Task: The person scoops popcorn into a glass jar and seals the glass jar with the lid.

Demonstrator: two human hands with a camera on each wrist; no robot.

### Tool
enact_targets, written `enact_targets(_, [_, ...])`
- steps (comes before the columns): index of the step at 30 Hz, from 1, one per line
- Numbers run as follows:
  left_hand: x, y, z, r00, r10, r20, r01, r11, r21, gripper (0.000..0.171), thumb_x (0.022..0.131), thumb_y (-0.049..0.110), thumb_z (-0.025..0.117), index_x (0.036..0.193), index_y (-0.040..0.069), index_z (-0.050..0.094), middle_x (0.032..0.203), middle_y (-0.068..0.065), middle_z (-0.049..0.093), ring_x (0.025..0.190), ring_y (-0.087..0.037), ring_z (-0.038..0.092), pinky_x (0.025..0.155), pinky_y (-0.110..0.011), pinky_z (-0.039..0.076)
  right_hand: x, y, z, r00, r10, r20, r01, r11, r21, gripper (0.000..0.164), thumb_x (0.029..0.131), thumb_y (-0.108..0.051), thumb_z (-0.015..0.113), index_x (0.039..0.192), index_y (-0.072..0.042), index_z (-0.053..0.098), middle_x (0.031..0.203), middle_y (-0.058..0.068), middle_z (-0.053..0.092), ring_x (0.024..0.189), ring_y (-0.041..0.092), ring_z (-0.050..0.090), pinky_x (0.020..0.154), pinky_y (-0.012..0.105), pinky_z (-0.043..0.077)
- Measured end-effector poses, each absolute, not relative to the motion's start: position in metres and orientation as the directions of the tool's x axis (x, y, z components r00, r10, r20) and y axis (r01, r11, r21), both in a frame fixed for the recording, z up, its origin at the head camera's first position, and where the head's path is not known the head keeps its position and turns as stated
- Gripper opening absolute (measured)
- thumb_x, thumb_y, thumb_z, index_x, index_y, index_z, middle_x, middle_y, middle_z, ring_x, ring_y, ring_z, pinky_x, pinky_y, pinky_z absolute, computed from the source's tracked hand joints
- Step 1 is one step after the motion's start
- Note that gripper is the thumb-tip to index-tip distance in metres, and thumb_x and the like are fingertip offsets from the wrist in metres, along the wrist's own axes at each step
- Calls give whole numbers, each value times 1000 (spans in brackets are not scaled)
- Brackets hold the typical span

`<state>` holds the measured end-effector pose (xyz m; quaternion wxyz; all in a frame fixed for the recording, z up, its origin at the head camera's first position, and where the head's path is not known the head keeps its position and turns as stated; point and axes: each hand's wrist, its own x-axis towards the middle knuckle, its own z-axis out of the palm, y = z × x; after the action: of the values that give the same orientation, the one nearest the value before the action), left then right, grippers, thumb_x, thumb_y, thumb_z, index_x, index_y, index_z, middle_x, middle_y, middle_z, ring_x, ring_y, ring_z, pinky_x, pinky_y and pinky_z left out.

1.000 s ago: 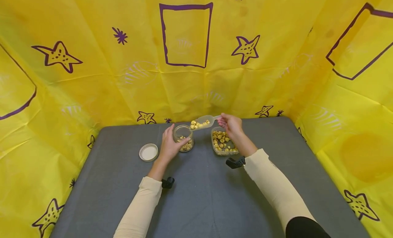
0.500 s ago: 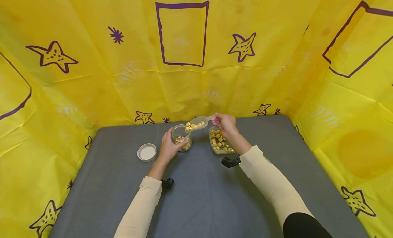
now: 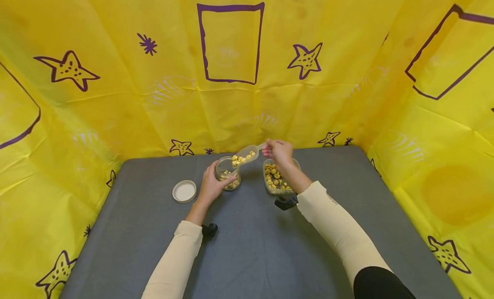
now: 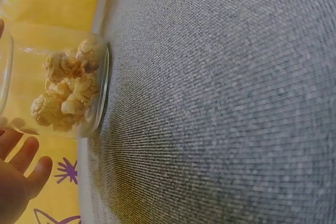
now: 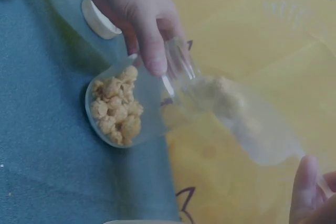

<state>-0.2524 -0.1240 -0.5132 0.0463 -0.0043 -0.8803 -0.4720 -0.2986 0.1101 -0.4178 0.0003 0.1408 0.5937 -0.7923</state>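
Observation:
My left hand [image 3: 212, 184] grips a clear jar [image 3: 223, 176] around its side, and the jar stands on the table. Caramel popcorn [image 4: 68, 90] lies in the jar's lower part, as the left wrist view shows. My right hand [image 3: 280, 153] pinches the handle of a translucent scoop [image 3: 252, 152]. Popcorn pieces [image 3: 239, 160] fill the scoop's front end, which tilts down at the jar's mouth. Just below the right hand, a clear square tub [image 3: 266, 181] holds more popcorn; the forearm covers part of it.
A round lid [image 3: 184, 191] with a white inside lies left of the jar. The grey table [image 3: 247, 247] runs back to a yellow curtain [image 3: 231, 114] with purple drawings, close behind the jar and tub.
My right hand has moved left, bringing the scoop from beside the jar to its mouth, and the scoop now tips more steeply. The left hand stays on the jar.

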Motion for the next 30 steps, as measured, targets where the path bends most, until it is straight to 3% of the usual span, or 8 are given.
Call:
enact_targets(7, [-253, -125, -514, -997, -41, 70, 36, 548, 836, 93, 76, 43, 81, 149, 8, 34, 145, -20, 42, 138, -37, 36, 113, -57, 31, -293, 90, -403, -976, 215, -28, 10, -84, -996, 24, 94, -8, 60, 103, 13, 67, 63, 2, 65, 48, 9, 63, 52, 26, 57])
enact_targets(11, [-253, -125, -514, -996, -45, 75, 38, 548, 836, 93, 76, 42, 81, 149, 8, 35, 144, -20, 44, 136, -38, 37, 112, -57, 32, -291, 75, -395, -973, 182, 144, -128, 98, -987, 22, 93, -10, 60, 96, 10, 70, 66, 13, 68, 49, 14, 64, 53, 31, 58])
enact_targets(17, [-253, -124, -515, -996, -36, 82, 49, 548, 835, 92, 77, 43, 81, 149, 8, 35, 142, -20, 45, 134, -38, 39, 110, -58, 34, -288, 62, -393, -957, 160, 242, -196, 261, -945, 20, 91, -12, 62, 88, 6, 72, 71, 21, 70, 46, 11, 61, 46, 22, 52])
enact_targets(21, [-253, -124, -515, -996, -35, 81, 49, 547, 836, 91, 77, 42, 81, 148, 9, 36, 142, -20, 45, 134, -38, 38, 110, -57, 33, -289, 62, -397, -962, 157, 222, -179, 247, -952, 21, 92, -11, 62, 90, 8, 71, 73, 23, 70, 48, 16, 64, 48, 25, 54])
enact_targets(25, [-252, -124, -514, -997, -35, 75, 44, 548, 835, 90, 78, 42, 80, 149, 10, 35, 143, -19, 44, 136, -37, 37, 111, -57, 33, -291, 68, -400, -973, 147, 178, -151, 179, -972, 26, 93, -11, 61, 99, 13, 69, 77, 25, 69, 55, 27, 68, 56, 38, 59])
enact_targets(30, [-251, -124, -513, -997, -37, 70, 38, 549, 835, 90, 77, 43, 81, 148, 11, 35, 144, -19, 44, 135, -37, 38, 111, -57, 32, -294, 78, -403, -981, 135, 140, -125, 111, -986, 26, 94, -10, 62, 101, 15, 68, 73, 22, 68, 50, 15, 64, 63, 45, 59])
